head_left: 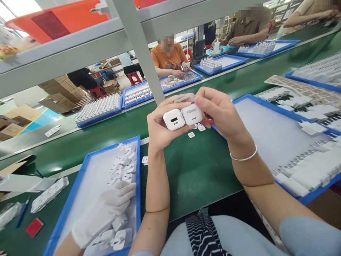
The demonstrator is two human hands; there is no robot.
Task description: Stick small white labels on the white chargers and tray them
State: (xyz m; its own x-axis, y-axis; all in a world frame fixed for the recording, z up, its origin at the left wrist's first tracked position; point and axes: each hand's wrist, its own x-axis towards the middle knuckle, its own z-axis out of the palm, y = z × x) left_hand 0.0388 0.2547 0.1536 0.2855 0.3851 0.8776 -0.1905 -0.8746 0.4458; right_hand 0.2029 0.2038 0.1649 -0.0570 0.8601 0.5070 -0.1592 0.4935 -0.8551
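Two white charger plugs stand side by side in front of me, port faces toward me. The left charger plug (174,120) shows a wide port and a small one; the right charger plug (194,115) has grey lettering over a single small port. My left hand (156,129) is closed around the pair from the left and below. My right hand (222,112) is closed, its thumb and fingers at the upper right edge of the lettered charger plug. Another pale piece (184,97) shows behind them, partly hidden by fingers. Small white face plates (191,135) lie on the green surface below.
A co-worker's gloved hand (106,209) reaches over chargers in the blue-rimmed left tray (80,181). A right tray (255,124) holds rows of chargers. A green conveyor belt (61,156) runs behind, under a slanting metal post (141,46). Co-workers sit beyond.
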